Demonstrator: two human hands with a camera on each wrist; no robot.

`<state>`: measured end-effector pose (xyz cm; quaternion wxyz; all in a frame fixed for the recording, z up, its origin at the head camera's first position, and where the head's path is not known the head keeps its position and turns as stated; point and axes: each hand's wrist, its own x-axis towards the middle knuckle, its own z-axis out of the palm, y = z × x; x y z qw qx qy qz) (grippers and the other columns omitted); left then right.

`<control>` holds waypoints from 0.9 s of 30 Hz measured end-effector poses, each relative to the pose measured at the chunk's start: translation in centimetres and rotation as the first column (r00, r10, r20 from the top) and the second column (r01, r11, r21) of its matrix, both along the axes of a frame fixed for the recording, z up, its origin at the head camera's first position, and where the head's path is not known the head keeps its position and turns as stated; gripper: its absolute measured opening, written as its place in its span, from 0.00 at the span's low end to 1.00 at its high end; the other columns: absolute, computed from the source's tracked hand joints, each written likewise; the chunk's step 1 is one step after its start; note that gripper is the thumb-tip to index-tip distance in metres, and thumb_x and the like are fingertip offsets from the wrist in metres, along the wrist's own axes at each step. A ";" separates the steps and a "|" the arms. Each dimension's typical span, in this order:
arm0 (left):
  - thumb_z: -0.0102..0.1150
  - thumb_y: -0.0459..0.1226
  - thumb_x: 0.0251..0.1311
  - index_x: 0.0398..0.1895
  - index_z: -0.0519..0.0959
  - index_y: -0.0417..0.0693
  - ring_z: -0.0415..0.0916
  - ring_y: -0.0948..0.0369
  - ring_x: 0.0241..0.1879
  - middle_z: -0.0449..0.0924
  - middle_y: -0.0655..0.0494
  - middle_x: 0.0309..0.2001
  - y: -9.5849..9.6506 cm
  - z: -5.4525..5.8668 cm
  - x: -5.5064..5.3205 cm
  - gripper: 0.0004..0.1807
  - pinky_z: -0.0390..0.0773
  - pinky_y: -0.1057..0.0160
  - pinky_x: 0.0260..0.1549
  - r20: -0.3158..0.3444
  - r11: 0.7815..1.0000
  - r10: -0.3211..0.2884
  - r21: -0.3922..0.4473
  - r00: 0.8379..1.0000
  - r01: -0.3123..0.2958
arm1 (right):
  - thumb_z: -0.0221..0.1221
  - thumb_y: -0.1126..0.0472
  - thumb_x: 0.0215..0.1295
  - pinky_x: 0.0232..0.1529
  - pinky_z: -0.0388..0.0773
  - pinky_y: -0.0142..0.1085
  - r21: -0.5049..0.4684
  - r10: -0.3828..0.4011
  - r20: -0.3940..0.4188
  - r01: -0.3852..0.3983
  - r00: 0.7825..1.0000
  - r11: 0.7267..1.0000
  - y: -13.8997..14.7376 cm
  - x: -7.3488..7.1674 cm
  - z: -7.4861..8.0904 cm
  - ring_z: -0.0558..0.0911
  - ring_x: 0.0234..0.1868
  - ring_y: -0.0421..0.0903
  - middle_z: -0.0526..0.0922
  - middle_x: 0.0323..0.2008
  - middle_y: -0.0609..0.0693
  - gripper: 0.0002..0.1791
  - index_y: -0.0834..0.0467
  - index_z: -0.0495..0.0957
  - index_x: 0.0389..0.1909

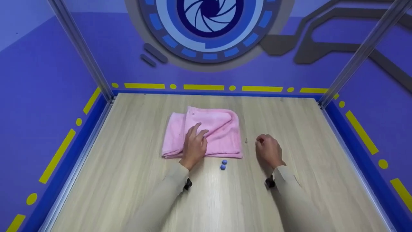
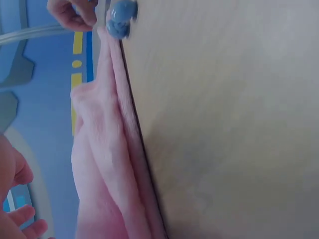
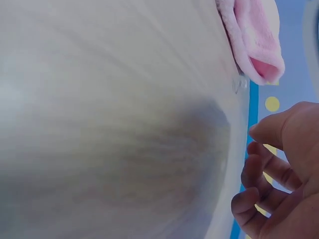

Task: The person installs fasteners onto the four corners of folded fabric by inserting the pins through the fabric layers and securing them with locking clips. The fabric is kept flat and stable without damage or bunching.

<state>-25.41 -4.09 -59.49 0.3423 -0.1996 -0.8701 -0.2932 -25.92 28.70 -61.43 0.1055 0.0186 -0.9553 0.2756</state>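
A pink cloth (image 1: 219,135), fluffy like a towel, lies folded on the table with a diagonal crease on top. My left hand (image 1: 195,145) is over its front left part, fingers spread and slightly bent, gripping nothing; whether it touches the cloth I cannot tell. To the right of the cloth is my right hand (image 1: 269,150), above the table. Its fingers (image 3: 254,169) curl loosely with nothing between them. Two small glossy blue round pieces (image 2: 121,17) sit together just in front of the cloth, between the hands.
A tiny clear object (image 1: 246,140) lies on the wooden table (image 1: 141,129) between the cloth and the right hand. Blue-purple panels (image 1: 106,45) with yellow marks enclose the back and sides, with metal posts (image 1: 83,48) at the far corners.
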 end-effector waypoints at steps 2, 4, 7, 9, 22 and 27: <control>0.64 0.25 0.54 0.48 0.85 0.40 0.76 0.41 0.59 0.78 0.36 0.61 0.9 -0.1 0.2 0.17 0.76 0.45 0.61 0.030 0.999 -0.046 -0.005 0.998 0.046 | 0.61 0.62 0.71 0.38 0.80 0.51 -0.017 0.001 0.003 -0.001 1.000 1.000 0.3 0.1 0.1 0.82 0.37 0.51 0.84 0.39 0.52 0.06 0.58 0.84 0.43; 0.64 0.26 0.56 0.54 0.83 0.39 0.76 0.41 0.60 0.77 0.34 0.62 1.9 -0.3 0.4 0.20 0.74 0.47 0.63 0.067 0.996 -0.085 -0.023 0.994 0.087 | 0.60 0.62 0.72 0.39 0.79 0.51 -0.034 0.004 0.005 -0.004 1.000 0.999 0.5 0.3 0.1 0.82 0.38 0.51 0.84 0.40 0.52 0.07 0.59 0.84 0.45; 0.64 0.29 0.61 0.63 0.78 0.36 0.74 0.41 0.63 0.74 0.33 0.65 3.4 -0.6 0.7 0.25 0.72 0.48 0.66 0.138 0.987 -0.149 -0.038 0.979 0.156 | 0.59 0.63 0.73 0.40 0.79 0.50 -0.051 0.008 -0.009 -0.008 1.000 0.999 0.8 0.4 0.2 0.81 0.39 0.51 0.84 0.40 0.53 0.08 0.60 0.84 0.47; 0.62 0.32 0.64 0.66 0.75 0.36 0.72 0.41 0.65 0.72 0.32 0.66 4.2 -0.8 0.9 0.26 0.70 0.48 0.67 0.187 0.977 -0.190 -0.058 0.964 0.203 | 0.58 0.64 0.73 0.41 0.79 0.50 -0.050 0.007 -0.020 -0.008 1.000 0.999 0.9 0.5 0.2 0.81 0.39 0.51 0.84 0.40 0.53 0.09 0.60 0.85 0.47; 0.46 0.50 0.78 0.73 0.73 0.64 0.49 0.37 0.77 0.54 0.35 0.78 6.7 -1.1 2.4 0.24 0.51 0.35 0.73 0.620 0.897 -0.230 -0.164 0.750 0.411 | 0.61 0.65 0.71 0.41 0.80 0.51 -0.072 0.008 -0.067 -0.013 0.998 0.997 0.7 0.7 0.0 0.83 0.40 0.52 0.85 0.39 0.52 0.07 0.60 0.87 0.44; 0.42 0.56 0.78 0.70 0.75 0.72 0.43 0.31 0.77 0.51 0.38 0.80 7.1 -1.0 2.6 0.23 0.45 0.31 0.73 0.691 0.878 -0.185 -0.203 0.699 0.433 | 0.61 0.64 0.71 0.40 0.79 0.51 -0.080 0.006 -0.057 -0.010 0.998 0.997 0.8 0.8 0.0 0.83 0.39 0.51 0.85 0.39 0.52 0.07 0.59 0.87 0.43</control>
